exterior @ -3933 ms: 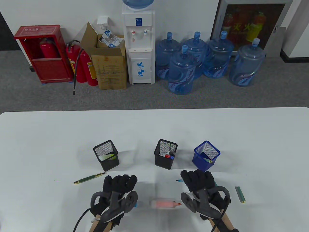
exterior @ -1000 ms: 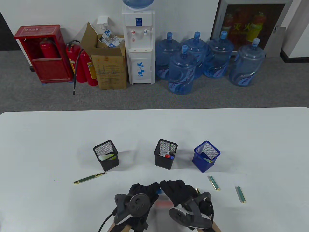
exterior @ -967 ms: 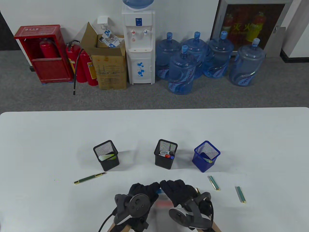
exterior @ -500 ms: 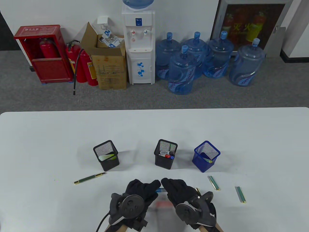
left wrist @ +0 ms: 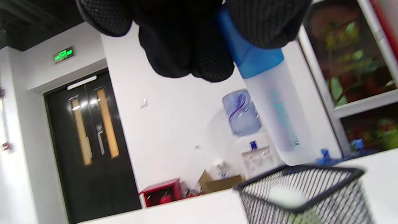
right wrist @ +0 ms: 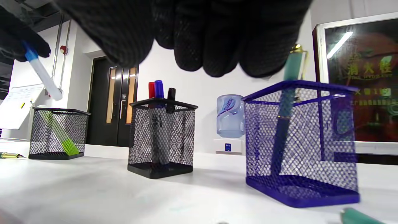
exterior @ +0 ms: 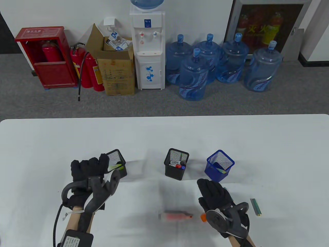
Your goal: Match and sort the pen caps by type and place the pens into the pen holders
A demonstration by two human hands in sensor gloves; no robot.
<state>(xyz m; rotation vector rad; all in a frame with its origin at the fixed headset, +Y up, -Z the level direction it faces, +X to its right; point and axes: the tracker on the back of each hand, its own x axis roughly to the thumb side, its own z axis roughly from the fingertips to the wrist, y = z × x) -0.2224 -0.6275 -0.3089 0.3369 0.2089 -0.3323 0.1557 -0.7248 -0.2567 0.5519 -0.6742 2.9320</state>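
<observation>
The left hand [exterior: 88, 168] grips a capped blue highlighter [left wrist: 267, 102] just above the black holder [left wrist: 306, 193] below its fingers, ready to drop in. The right hand [exterior: 214, 194] hovers relaxed, empty, near the orange highlighter [exterior: 176, 216], likely next.

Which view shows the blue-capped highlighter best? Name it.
Left wrist view: the blue-capped highlighter fills the frame, gripped by the left hand above the left black holder. The right wrist view shows it small and distant; in the table view the hand hides it.

The hands parted; left hand [exterior: 88, 169] carried the blue-capped highlighter [left wrist: 267, 93] over the left holder [left wrist: 298, 193].
</observation>
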